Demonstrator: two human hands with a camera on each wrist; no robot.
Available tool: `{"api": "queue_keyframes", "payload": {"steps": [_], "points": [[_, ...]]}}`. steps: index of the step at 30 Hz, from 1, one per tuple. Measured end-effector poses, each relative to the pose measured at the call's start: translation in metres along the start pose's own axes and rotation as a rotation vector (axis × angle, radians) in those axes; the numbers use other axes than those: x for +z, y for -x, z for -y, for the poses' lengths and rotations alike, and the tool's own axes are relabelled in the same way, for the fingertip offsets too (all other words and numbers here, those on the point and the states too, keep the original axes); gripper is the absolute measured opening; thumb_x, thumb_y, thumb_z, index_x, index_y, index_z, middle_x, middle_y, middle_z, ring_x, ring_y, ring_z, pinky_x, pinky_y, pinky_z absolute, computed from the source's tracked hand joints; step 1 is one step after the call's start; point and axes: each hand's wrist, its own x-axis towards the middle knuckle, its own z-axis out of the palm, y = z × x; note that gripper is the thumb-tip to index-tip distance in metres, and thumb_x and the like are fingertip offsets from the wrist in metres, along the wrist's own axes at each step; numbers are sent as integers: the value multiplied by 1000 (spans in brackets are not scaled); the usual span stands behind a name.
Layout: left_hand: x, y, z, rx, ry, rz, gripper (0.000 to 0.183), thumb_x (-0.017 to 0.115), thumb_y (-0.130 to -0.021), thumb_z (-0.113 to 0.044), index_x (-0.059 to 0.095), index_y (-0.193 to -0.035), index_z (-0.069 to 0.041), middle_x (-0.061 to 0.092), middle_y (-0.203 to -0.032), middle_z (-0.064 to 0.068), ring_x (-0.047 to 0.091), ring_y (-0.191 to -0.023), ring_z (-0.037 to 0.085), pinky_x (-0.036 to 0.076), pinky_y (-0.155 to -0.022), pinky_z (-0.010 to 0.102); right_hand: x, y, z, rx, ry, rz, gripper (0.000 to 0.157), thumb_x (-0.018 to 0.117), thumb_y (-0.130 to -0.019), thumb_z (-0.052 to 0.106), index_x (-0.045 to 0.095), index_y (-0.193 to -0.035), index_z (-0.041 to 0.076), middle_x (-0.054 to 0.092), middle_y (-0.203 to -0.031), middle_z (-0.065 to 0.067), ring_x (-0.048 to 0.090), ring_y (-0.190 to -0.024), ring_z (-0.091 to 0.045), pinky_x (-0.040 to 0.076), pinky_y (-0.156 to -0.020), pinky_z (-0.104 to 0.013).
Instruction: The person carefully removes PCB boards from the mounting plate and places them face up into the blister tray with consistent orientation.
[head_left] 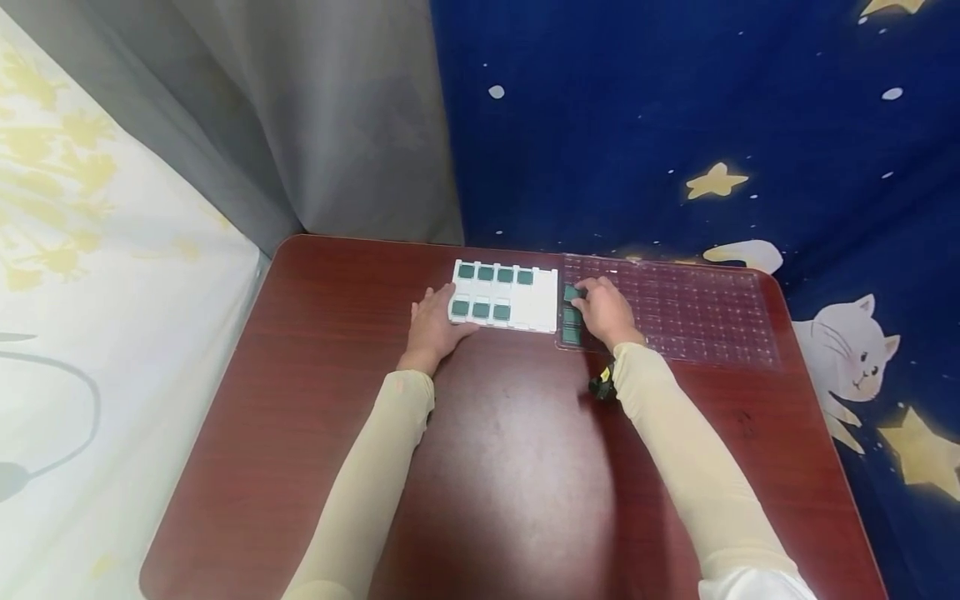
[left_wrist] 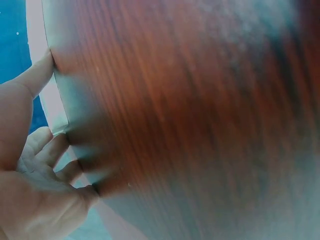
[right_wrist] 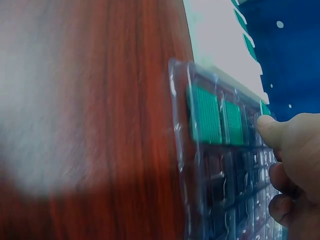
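Note:
A white rack holds dark green square pieces in two rows, with bare white at its right end. My left hand rests at the rack's left end, fingers along the side and thumb at the front corner. Its fingers are spread and loosely bent in the left wrist view. My right hand pinches a green square piece between thumb and forefinger, over the left column of a clear plastic tray. Two ribbed green pieces sit in that column's near pockets.
The clear tray's grid of pockets stretches right along the back of the reddish-brown table, touching or nearly touching the rack. A small black object with a yellow mark shows by the right wrist. A blue curtain hangs behind the table.

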Motion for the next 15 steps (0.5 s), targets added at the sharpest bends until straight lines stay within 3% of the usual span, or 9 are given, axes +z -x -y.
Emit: {"api": "queue_keyframes", "payload": {"steps": [9, 15], "points": [[-1, 2, -2, -3, 11, 15, 97, 80, -86, -44, 27, -162, -16, 31, -169, 9, 15, -161, 32, 8, -131, 56, 0, 22, -8, -54, 6, 7, 37, 63, -102, 23, 62, -134, 6, 61, -108, -14, 64, -90, -29, 56, -81, -47], [0, 1, 0, -2, 13, 5, 96, 80, -86, -46, 28, -162, -18, 31, -168, 8, 16, -161, 31, 8, -131, 55, -3, 32, -12, -67, -22, 11, 36, 65, -101, 24, 65, -131, 5, 60, -101, -12, 60, -88, -28, 53, -82, -46]]}}
